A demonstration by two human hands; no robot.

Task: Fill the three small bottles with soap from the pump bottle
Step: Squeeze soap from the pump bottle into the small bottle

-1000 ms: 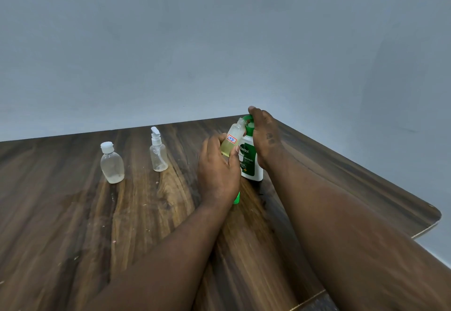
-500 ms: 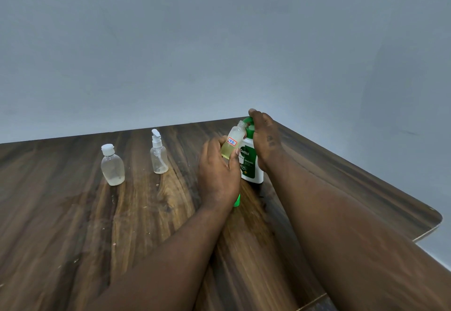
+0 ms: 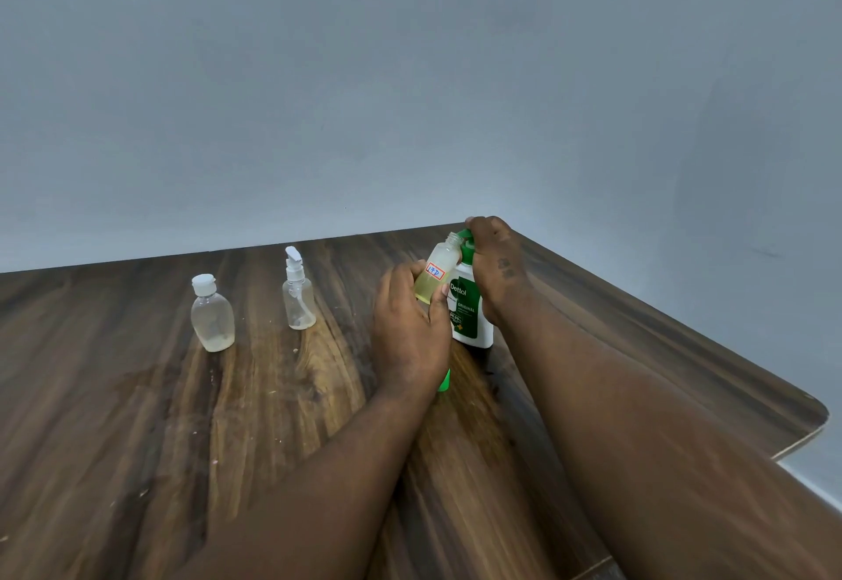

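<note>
**Head view: small bottle tilted to the pump spout**

Head camera showed the left hand [image 3: 410,329] with its grip closed around a small open bottle [image 3: 438,270], tilted so its mouth sat just beside the green pump head of the pump bottle [image 3: 469,310]. Pale yellow liquid filled the lower part of that small bottle, which bore a red-edged sticker. The right hand [image 3: 496,265] lay over the pump head, fingers curled down on it and hiding most of it; its grip was closed on the pump bottle's top. The pump bottle stood upright on the wooden surface [image 3: 136,420], near the far right corner.

Something green [image 3: 444,380] peeked out beneath the left wrist; what it was could not be told.

Well apart to the left stood a capped bottle [image 3: 212,313] and a small spray bottle [image 3: 298,290], both upright, both showing only a little cloudy liquid at the bottom. A plain grey wall [image 3: 410,78] rose behind the surface.
</note>
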